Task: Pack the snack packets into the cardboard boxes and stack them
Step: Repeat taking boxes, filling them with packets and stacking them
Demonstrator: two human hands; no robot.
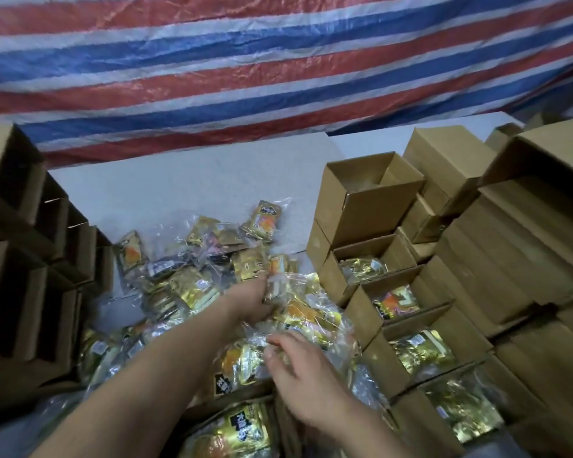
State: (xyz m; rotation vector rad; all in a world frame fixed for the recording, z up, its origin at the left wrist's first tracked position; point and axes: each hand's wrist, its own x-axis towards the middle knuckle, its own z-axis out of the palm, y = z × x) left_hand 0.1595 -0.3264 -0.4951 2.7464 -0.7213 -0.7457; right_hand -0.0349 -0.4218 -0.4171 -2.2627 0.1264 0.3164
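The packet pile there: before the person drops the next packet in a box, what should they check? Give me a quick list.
1. Packets left to pack: ok, the pile holds plenty.
2. Left hand has a packet: cannot tell, its fingers are buried in the pile.
3. Right hand is free: cannot tell, its fingers rest on the wrappers near the front.
4. An open box waits: ok, the top box in the right-hand row looks unfilled.
5. Nearer boxes are filled: ok, the next box and those in front of it show packets.
6. Boxes are closed for stacking: not ok, that row's flaps are open.
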